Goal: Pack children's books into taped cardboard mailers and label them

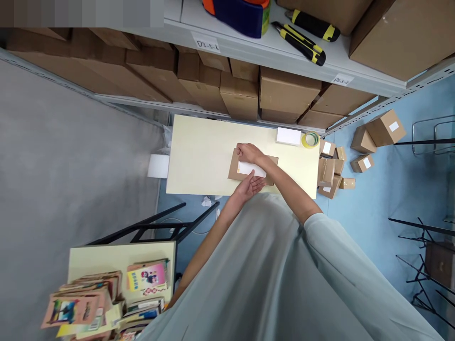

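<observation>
A flat brown cardboard box [232, 169] lies on the pale yellow table [199, 151] in front of me. On its top is a white label [249, 168] with a small orange mark at the left end. My right hand [249, 152] is curled into a fist over the far side of the box, by the label's upper edge; no object shows in it. At the near edge, my left hand [250, 185] is open, palm up with fingers spread, and its thumb reaches the label. My right forearm covers the box's right part.
A white stack of labels [288, 136] and a tape roll [310, 139] sit at the table's far right. Packed boxes [330, 173] stand on the floor to the right. Shelving [249, 47] with cartons and two utility knives [302, 45] rises ahead. Books [81, 308] fill the lower-left table.
</observation>
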Motion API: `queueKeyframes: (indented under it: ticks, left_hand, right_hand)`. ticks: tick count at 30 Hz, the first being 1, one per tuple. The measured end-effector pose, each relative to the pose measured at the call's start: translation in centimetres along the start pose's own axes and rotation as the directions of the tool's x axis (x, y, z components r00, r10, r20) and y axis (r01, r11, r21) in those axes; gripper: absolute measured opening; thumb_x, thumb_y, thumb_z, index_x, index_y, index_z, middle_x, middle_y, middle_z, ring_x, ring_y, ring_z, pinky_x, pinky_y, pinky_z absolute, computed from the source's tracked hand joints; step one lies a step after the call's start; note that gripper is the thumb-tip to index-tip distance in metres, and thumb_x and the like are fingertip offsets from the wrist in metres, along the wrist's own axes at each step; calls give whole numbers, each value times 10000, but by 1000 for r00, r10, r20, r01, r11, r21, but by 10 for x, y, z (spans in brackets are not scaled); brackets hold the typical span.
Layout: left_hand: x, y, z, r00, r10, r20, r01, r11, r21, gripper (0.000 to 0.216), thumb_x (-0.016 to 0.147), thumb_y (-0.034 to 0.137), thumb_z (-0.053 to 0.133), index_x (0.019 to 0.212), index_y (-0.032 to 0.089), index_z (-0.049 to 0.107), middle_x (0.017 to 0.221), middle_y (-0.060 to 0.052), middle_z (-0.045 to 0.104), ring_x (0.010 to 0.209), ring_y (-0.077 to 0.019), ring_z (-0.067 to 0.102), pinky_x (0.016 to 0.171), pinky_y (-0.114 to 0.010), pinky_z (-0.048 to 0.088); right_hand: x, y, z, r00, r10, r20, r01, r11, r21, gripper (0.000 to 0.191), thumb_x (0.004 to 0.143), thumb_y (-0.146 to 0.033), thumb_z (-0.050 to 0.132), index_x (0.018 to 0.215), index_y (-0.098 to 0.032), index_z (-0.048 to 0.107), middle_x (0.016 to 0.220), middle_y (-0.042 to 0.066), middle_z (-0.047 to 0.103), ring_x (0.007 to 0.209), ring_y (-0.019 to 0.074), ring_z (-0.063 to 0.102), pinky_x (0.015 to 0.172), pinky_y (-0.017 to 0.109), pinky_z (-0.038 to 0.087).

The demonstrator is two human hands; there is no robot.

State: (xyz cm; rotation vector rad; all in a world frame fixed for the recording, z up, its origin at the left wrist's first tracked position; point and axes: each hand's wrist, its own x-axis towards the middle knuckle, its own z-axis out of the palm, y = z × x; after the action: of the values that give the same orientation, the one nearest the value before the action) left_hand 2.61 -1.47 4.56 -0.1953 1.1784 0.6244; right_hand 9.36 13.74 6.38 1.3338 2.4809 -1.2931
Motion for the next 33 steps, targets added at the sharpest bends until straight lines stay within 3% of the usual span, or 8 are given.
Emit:
queueKeyframes:
  ticks: [6, 8, 12, 19, 22, 27, 31, 33]
  left_hand:
    - [0, -1, -1, 1000, -1, 6, 1, 1000, -14, 405, 959, 576, 733, 894, 177, 731, 994, -104, 827, 856, -198, 804, 794, -265, 615]
    - [-1, 0, 0, 1000, -5, 3, 5, 1000, -19, 391, 968, 564, 726, 901, 179, 727, 981, -99, 827, 845, -198, 803, 789, -264, 616]
    - [-2, 0, 1, 1000, -8, -14, 7, 999, -34, 346, 996, 525, 699, 940, 185, 723, 1003, -100, 827, 867, -208, 805, 784, -272, 616]
    - [-4, 0, 1, 1000, -15, -9, 14, 1000, -26, 353, 1041, 502, 630, 901, 186, 703, 1010, -100, 821, 877, -202, 799, 773, -268, 600]
    - [-4, 1, 1, 1000, -9, 1, 9, 1000, -30, 354, 1044, 496, 629, 887, 186, 702, 986, -91, 820, 857, -198, 797, 780, -271, 601]
    - [-4, 1, 0, 1000, 2, 5, -1, 1000, -26, 331, 1040, 481, 640, 912, 184, 709, 995, -104, 819, 852, -209, 797, 762, -279, 603]
    - [-5, 1, 1, 1000, 2, -8, -2, 999, -36, 321, 1032, 480, 654, 909, 188, 706, 966, -100, 816, 834, -216, 795, 747, -290, 616]
    - [-5, 1, 1, 1000, 7, -15, -8, 999, -37, 319, 1025, 480, 667, 899, 189, 700, 956, -98, 815, 826, -214, 795, 737, -286, 617]
  right_hand:
    - [-3, 1, 1, 998, -60, 16, 61, 994, -87, 179, 893, -56, 572, 976, -199, 641, 996, 66, 733, 853, 221, 602, 743, 315, 401]
    - [-4, 1, 3, 997, -73, 33, 76, 991, -108, 141, 892, -112, 666, 998, -197, 629, 1040, 75, 721, 889, 225, 605, 772, 316, 423]
    - [-4, 2, 10, 995, -89, 55, 97, 977, -188, 372, 801, -177, 876, 1039, -192, 591, 1144, 108, 687, 1020, 258, 614, 867, 335, 470]
    - [-3, 7, 12, 998, -62, 7, 63, 986, -155, 194, 958, -82, 630, 1107, -194, 578, 1134, 90, 720, 1055, 256, 653, 871, 350, 508]
    - [0, 8, 13, 1000, -9, -23, 6, 991, -132, 196, 967, -112, 636, 1141, -189, 589, 1116, 87, 735, 1034, 264, 669, 860, 358, 521]
    - [7, 15, 15, 992, 57, -114, -70, 990, -121, 273, 889, -174, 792, 1104, -156, 624, 1209, 154, 705, 1100, 291, 658, 946, 381, 529]
    - [11, 26, 14, 993, 53, -102, -57, 998, -39, 121, 943, -115, 659, 1042, -178, 633, 1137, 108, 712, 1037, 253, 652, 943, 367, 526]
    - [11, 29, 14, 995, 44, -95, -46, 999, -19, 138, 947, -78, 592, 1026, -183, 631, 1108, 93, 705, 1015, 239, 644, 935, 357, 520]
